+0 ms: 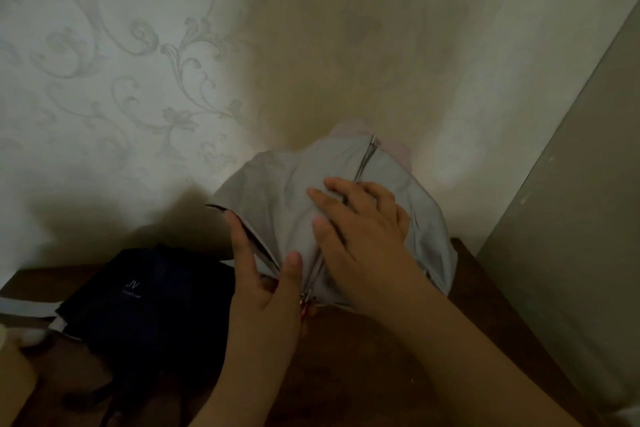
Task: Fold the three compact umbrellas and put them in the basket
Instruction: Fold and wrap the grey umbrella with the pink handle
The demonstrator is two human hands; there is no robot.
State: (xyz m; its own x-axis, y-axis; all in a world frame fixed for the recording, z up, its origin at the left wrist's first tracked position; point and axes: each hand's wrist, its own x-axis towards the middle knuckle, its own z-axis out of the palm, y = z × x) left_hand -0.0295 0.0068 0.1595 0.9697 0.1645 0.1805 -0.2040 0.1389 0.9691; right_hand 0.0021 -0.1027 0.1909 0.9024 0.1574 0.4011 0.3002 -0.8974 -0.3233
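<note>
While it stands nearly upright over the far part of the wooden table (478, 274), the grey umbrella (277, 184) shows as a loose, collapsed dome of thin, matte cloth, soft creases running down toward its gathered lower end. A thin metal rib (365, 158) lies along the outside of the fabric, bright and straight, and a second one runs down the lower fold to a small metal joint with a reddish tip. A paler, pinkish layer of cloth peeks out behind the top edge, and the dark lining shows as a narrow line along the left hem.

The right hand (360, 229) lies on the front of the canopy, fingers spread and gently bent, pressing the cloth flat. The left hand (266, 274) holds the lower left hem, its thumb on the outer face and its fingers behind the fold, so the edge is pinched between them. The two hands sit close together near the gathered end.

Left of them a dark navy umbrella (138, 302) lies slumped on the table, its fabric smooth, with small pale lettering printed on it. A grey strap-like strip (27, 308) crosses the table's left edge beside it. Behind everything rises pale wallpaper (138, 62) embossed with curling floral scrolls, and a plain flat panel (571, 236) slants up at the right.
</note>
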